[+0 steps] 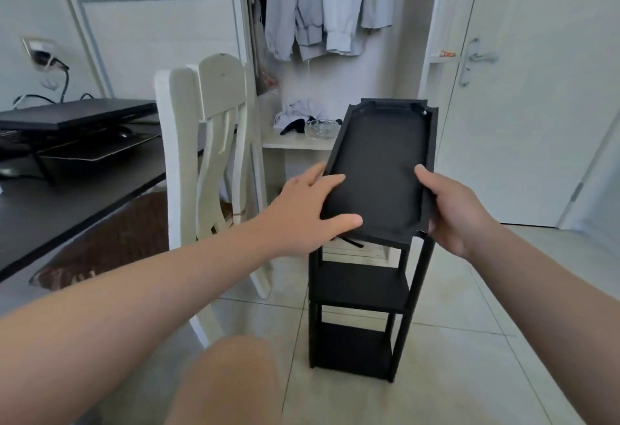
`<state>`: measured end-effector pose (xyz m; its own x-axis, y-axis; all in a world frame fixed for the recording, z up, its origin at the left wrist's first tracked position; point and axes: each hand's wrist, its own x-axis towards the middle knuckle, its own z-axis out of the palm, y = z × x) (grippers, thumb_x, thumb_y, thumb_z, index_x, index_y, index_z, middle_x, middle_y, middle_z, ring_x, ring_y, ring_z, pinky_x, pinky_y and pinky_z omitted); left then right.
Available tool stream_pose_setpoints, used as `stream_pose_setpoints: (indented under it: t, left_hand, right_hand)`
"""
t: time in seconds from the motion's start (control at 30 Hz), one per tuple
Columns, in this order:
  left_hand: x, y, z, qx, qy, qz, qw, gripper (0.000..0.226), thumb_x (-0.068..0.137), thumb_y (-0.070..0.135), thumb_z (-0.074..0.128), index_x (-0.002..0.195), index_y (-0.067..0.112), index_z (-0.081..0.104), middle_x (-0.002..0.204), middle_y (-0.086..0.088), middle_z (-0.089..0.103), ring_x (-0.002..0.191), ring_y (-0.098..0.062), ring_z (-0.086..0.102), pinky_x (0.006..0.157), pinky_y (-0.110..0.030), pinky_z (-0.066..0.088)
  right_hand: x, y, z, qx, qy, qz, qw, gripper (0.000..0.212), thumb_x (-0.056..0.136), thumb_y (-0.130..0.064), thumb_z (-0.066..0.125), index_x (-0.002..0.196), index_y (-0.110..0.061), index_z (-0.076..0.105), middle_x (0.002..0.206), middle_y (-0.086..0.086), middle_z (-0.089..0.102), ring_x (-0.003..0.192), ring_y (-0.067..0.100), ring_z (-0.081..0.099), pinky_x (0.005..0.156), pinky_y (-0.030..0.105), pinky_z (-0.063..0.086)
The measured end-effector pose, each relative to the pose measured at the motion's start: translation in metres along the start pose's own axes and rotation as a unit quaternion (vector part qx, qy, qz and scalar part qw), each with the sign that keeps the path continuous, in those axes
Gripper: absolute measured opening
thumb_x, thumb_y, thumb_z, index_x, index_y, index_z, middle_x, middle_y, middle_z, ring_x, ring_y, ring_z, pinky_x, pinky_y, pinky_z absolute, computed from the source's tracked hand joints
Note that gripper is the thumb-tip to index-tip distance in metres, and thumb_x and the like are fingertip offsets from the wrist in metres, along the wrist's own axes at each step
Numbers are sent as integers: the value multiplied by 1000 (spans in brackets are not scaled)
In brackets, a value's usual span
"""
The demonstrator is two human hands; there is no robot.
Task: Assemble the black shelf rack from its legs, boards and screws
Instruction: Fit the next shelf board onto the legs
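The black shelf rack [362, 294] stands upright on the tiled floor, with two lower boards fitted between its black legs. A black board [382, 163] with a raised rim and notched corners is tilted over the rack's top, its far end raised and its near edge low at the leg tops. My left hand [308, 210] lies on the board's near left part with straight, spread fingers. My right hand [449, 206] grips the board's near right edge, thumb on top and fingers curled underneath. No loose screws are visible.
A white chair [208, 163] stands just left of the rack, beside a black desk [84, 196] carrying a laptop. A low white shelf [295, 144] with a glass bowl is behind. A white door [523, 89] is at the right. My knee [228, 381] is low in view.
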<state>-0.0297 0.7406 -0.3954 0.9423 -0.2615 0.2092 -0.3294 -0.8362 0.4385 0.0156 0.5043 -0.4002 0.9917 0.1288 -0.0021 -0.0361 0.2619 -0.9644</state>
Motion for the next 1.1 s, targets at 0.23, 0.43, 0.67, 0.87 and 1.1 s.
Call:
stream_pose_setpoints:
  t: [0.23, 0.43, 0.67, 0.87, 1.1]
  left_hand:
    - [21, -45, 10, 240, 100, 141, 955, 64, 91, 42, 64, 148, 31, 37, 162, -1, 28, 149, -23, 23, 119, -41, 18]
    - [64, -76, 18, 136, 252, 160, 944, 30, 84, 5, 63, 109, 21, 58, 99, 6, 64, 95, -24, 60, 81, -36, 48]
    - [119, -110, 41, -384, 212, 52, 897, 19, 93, 27, 68, 104, 39, 59, 97, 20, 71, 91, 3, 65, 73, -12, 51]
    - [150, -133, 72, -602, 204, -68, 769, 15, 92, 22, 71, 106, 28, 68, 101, 13, 76, 95, -9, 72, 75, -28, 59]
    - [171, -142, 89, -653, 109, -200, 723, 22, 89, 31, 73, 108, 20, 71, 98, 1, 78, 87, -17, 76, 77, -36, 60]
  right_hand:
    - [25, 12, 59, 17, 44, 10, 999, 36, 105, -33, 52, 129, -8, 64, 118, 7, 74, 106, 25, 73, 85, 39, 60]
    - [67, 16, 79, -44, 61, -19, 997, 42, 101, -47, 56, 125, -13, 65, 111, 4, 73, 83, 20, 75, 62, 34, 61]
    - [118, 31, 25, -291, 203, -170, 919, 17, 99, -37, 60, 113, -29, 63, 111, -20, 65, 113, 9, 61, 80, 13, 46]
    - [149, 65, -33, -351, 269, -136, 886, 58, 99, -38, 61, 151, -30, 37, 151, -5, 43, 98, -10, 55, 96, 31, 36]
    - [154, 96, -72, -161, 223, -87, 957, 17, 102, -24, 58, 115, -25, 69, 103, -11, 76, 93, 9, 72, 74, 27, 55]
